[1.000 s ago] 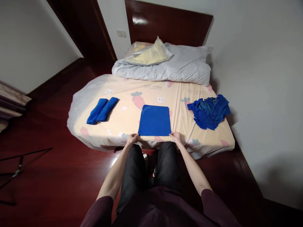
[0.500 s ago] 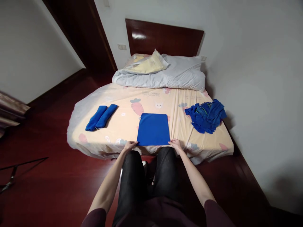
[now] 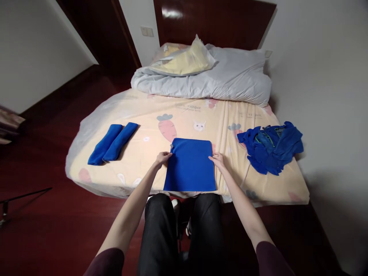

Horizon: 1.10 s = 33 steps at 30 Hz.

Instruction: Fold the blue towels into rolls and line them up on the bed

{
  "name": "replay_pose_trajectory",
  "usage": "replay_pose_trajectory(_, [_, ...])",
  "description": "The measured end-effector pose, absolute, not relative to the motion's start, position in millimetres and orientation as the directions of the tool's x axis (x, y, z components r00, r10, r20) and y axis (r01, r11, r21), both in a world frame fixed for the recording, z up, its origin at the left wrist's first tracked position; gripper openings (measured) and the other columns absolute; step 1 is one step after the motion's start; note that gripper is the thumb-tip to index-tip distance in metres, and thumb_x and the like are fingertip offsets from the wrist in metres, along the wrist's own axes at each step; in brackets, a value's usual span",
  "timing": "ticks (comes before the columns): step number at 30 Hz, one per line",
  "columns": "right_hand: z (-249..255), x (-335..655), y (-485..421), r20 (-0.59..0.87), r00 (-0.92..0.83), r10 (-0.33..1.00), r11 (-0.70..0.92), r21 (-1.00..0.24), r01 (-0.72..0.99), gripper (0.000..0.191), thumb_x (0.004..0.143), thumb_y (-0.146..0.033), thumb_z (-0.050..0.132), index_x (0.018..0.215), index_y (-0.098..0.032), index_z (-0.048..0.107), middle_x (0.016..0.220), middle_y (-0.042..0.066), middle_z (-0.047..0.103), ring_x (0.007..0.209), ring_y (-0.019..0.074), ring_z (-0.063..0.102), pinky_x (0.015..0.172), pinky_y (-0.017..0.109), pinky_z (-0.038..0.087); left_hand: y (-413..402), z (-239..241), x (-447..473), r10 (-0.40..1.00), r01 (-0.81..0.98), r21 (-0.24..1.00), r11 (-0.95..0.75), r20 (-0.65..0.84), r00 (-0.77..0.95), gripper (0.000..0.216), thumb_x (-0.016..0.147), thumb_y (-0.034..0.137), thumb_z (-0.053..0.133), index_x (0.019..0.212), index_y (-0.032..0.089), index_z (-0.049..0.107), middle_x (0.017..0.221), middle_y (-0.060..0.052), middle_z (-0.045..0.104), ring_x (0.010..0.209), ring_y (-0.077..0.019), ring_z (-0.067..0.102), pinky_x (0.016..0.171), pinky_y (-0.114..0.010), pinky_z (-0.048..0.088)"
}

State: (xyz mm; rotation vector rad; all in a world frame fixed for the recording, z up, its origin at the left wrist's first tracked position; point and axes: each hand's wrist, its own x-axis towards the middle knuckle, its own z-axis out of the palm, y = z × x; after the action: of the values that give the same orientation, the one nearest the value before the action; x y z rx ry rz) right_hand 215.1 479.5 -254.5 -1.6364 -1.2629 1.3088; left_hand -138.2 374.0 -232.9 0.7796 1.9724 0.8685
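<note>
A blue towel (image 3: 189,165) lies folded flat into a rectangle at the near edge of the bed (image 3: 149,126). My left hand (image 3: 162,158) rests at the towel's left edge near its far corner, fingers curled on the cloth. At the right edge sits my right hand (image 3: 217,160), fingers partly bent and touching the towel. Both arms reach forward over my dark trousers.
Two rolled blue towels (image 3: 112,142) lie side by side at the bed's left. A heap of crumpled blue towels (image 3: 271,146) sits at the right. A grey duvet (image 3: 224,78) and a yellow pillow (image 3: 184,61) fill the head end. Dark red wooden floor surrounds the bed.
Both hands have slid from the towel's near corners up along its sides toward the far corners. The camera has moved closer to the bed.
</note>
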Motion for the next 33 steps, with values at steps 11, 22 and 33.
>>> replay_pose_trajectory(11, [-271, 179, 583, -0.108, -0.041, 0.993, -0.046, -0.695, 0.717, 0.015, 0.088, -0.034, 0.069, 0.084, -0.021, 0.074, 0.086, 0.007, 0.080, 0.080, 0.0229, 0.074, 0.074, 0.030, 0.054, 484, -247, -153, 0.913, 0.738, 0.546, 0.397, -0.149, -0.381, 0.031, 0.092, 0.025, 0.063, 0.118, 0.017, 0.078, 0.113, -0.013, 0.079, 0.107, -0.0264, 0.074, 0.100, -0.034, 0.054])
replay_pose_trajectory(22, [-280, 177, 601, -0.065, -0.011, 0.998, -0.035, -0.674, 0.738, 0.019, 0.094, -0.031, 0.064, 0.087, -0.018, 0.076, 0.088, 0.007, 0.080, 0.080, 0.0208, 0.072, 0.075, 0.027, 0.052, 503, -244, -160, 0.912, 0.750, 0.534, 0.390, -0.109, -0.396, 0.029, 0.097, 0.026, 0.061, 0.116, 0.015, 0.079, 0.118, -0.015, 0.078, 0.110, -0.0277, 0.071, 0.100, -0.036, 0.051])
replay_pose_trajectory(33, [-272, 170, 606, -0.093, -0.064, 0.994, -0.009, -0.637, 0.771, 0.015, 0.093, -0.022, 0.068, 0.104, -0.017, 0.077, 0.102, 0.008, 0.079, 0.096, 0.0215, 0.072, 0.094, 0.032, 0.054, 513, -253, -160, 0.967, 0.821, 0.516, 0.244, -0.063, -0.248, 0.031, 0.095, 0.026, 0.060, 0.121, 0.018, 0.076, 0.127, -0.012, 0.071, 0.114, -0.0266, 0.066, 0.102, -0.036, 0.051])
